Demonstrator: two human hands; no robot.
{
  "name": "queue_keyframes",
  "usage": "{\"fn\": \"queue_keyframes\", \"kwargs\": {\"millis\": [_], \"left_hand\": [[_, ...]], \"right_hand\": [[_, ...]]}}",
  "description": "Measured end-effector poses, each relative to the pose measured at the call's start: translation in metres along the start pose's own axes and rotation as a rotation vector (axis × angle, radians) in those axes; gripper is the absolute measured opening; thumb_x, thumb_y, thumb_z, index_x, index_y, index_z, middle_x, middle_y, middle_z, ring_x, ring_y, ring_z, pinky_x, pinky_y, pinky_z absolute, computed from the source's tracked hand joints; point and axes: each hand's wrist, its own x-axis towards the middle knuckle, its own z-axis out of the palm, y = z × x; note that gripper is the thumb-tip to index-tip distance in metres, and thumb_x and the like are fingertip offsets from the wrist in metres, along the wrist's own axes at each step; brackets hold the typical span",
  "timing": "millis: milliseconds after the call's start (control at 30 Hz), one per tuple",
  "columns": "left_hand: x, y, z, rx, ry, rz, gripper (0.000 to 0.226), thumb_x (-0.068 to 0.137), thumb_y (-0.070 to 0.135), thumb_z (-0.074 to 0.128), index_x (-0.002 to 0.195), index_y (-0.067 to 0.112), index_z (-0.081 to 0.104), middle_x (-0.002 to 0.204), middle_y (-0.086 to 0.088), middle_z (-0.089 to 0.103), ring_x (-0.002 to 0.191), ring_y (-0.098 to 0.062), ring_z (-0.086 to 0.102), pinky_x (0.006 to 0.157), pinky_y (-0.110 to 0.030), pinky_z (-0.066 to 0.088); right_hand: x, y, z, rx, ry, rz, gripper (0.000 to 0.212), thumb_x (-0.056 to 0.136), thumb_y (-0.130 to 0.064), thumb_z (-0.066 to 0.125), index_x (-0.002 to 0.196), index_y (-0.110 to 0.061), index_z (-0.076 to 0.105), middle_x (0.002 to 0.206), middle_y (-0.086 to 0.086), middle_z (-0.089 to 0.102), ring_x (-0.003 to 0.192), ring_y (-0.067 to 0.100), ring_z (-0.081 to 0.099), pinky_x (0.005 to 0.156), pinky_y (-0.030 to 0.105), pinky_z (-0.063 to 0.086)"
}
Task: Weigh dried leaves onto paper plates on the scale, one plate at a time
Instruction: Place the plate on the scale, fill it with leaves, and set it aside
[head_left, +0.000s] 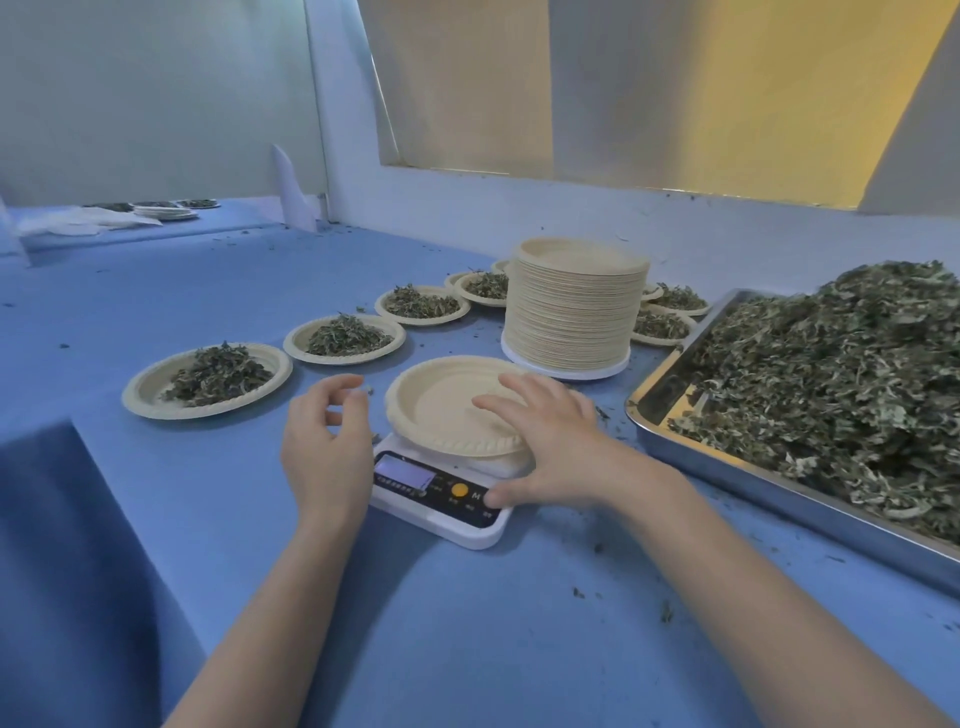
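A blue-covered worktop (218, 291) holds a steel tray (727, 457) at the right heaped with dried leaves (841, 364), a tall stack of paper plates (574, 306) behind centre, and a curving row of filled plates (208, 379) running off to the left. Near the front edge sits a white digital scale (441, 493) with an empty paper plate (441, 410) resting on its platform. The right hand (545, 436) lies spread, fingers over the plate's right side and thumb on the scale's button panel, while the left hand (327, 441) hovers just left of the scale, fingers loosely curled, holding nothing.
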Motion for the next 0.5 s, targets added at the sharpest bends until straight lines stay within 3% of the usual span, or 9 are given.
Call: {"fn": "queue_keyframes", "kwargs": {"millis": [100,267,400,500], "left_hand": [[-0.001,0.0,0.001,0.0,-0.005,0.017,0.014,0.093,0.021,0.049,0.097,0.027,0.062,0.102,0.004,0.06,0.074,0.017,0.047,0.062,0.004,0.031],[-0.002,0.001,0.0,-0.03,0.011,-0.024,0.015,0.093,0.022,0.049,0.094,0.029,0.061,0.103,0.004,0.061,0.072,0.016,0.048,0.063,0.001,0.033],[-0.001,-0.002,-0.003,-0.019,0.028,-0.015,0.014,0.093,0.022,0.049,0.096,0.028,0.061,0.1,0.007,0.059,0.072,0.017,0.048,0.063,0.0,0.033],[-0.007,0.002,0.0,0.042,0.053,0.13,0.014,0.092,0.016,0.052,0.1,0.018,0.063,0.089,0.011,0.053,0.078,0.001,0.051,0.069,-0.011,0.037]], "right_hand": [[0.008,-0.007,-0.004,-0.066,-0.111,0.08,0.099,0.073,-0.05,0.072,0.148,-0.046,0.007,0.159,0.001,-0.015,0.144,0.024,-0.02,0.116,0.048,-0.008],[0.022,-0.025,-0.021,-0.226,-0.197,0.062,0.104,0.071,-0.046,0.077,0.144,-0.054,0.003,0.159,0.004,-0.012,0.144,0.03,-0.015,0.114,0.05,-0.005],[0.016,-0.019,-0.019,-0.103,-0.193,0.056,0.104,0.074,-0.043,0.076,0.146,-0.051,0.003,0.159,0.005,-0.011,0.145,0.026,-0.015,0.115,0.05,-0.006],[0.007,-0.012,-0.015,-0.052,-0.149,0.074,0.101,0.075,-0.047,0.074,0.147,-0.049,0.004,0.159,0.004,-0.012,0.145,0.023,-0.019,0.116,0.051,-0.007]]}}
